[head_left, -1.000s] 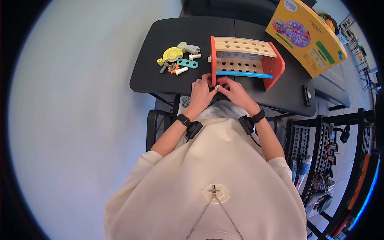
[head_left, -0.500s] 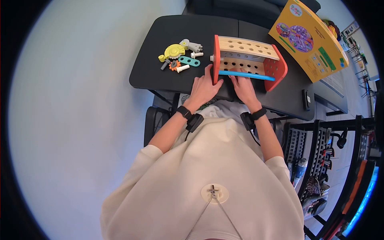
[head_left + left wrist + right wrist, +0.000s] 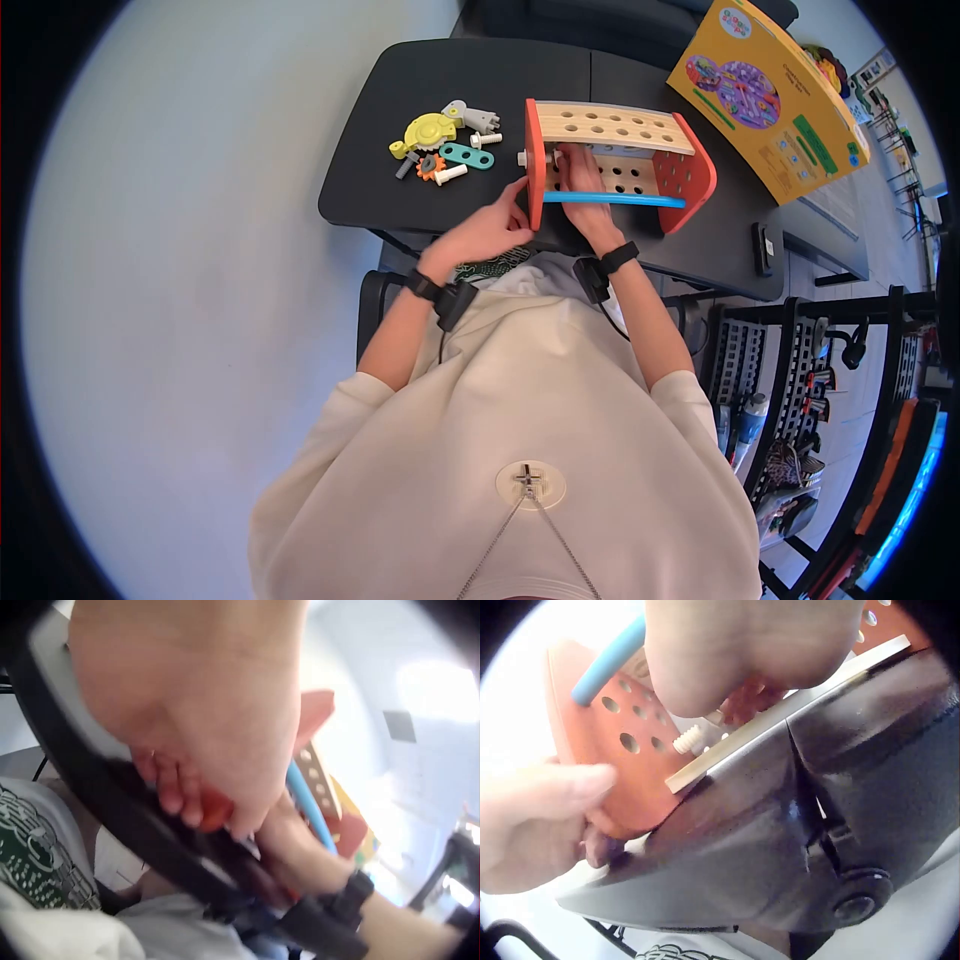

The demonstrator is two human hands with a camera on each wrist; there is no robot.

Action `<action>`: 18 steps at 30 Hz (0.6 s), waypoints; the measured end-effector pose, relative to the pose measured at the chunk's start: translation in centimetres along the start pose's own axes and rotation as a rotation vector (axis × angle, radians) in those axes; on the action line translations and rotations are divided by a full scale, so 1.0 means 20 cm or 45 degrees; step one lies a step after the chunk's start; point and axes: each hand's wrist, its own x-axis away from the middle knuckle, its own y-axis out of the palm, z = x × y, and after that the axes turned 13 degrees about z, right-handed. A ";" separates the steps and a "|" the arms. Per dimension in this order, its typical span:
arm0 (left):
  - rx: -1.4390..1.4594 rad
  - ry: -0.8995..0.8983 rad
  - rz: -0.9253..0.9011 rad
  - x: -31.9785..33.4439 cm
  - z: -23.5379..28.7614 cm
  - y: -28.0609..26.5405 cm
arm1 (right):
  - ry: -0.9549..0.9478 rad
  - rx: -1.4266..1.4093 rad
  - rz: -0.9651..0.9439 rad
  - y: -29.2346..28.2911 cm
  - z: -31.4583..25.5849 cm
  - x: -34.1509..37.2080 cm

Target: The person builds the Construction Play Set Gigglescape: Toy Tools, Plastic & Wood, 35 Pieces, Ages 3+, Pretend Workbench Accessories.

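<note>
A wooden toy workbench (image 3: 620,122) with red side panels and a blue rod (image 3: 625,200) stands on the black table. My left hand (image 3: 485,235) grips the near lower corner of its left red panel (image 3: 592,742), thumb on the inner face and fingers outside. My right hand (image 3: 582,178) reaches over the rod into the bench, close to that panel. Its curled fingers pinch a small cream piece (image 3: 715,718), mostly hidden by the hand. A white bolt (image 3: 688,739) pokes its threaded end through the panel beside them; its head shows outside.
Left of the bench lie a yellow toy saw piece (image 3: 428,130), a grey piece (image 3: 478,118), a teal strip (image 3: 467,156), an orange gear (image 3: 430,167) and several bolts. A yellow box (image 3: 770,100) stands back right; a small black device (image 3: 763,250) lies at the right edge.
My hands have parted from the small white piece held between them at the front. The right hand moved up into the bench; the left took hold of the panel's near corner.
</note>
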 end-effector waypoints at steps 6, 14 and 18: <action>0.223 -0.151 0.391 -0.25 -0.18 -0.04 | 0.150 -0.051 -0.080 0.04 -0.02 -0.03; -0.036 -0.074 0.739 -0.39 -0.17 0.07 | 0.079 -0.056 -0.058 0.08 0.03 -0.03; 0.001 -0.058 0.710 -0.36 -0.19 0.06 | 0.209 -0.118 -0.100 0.06 -0.03 -0.04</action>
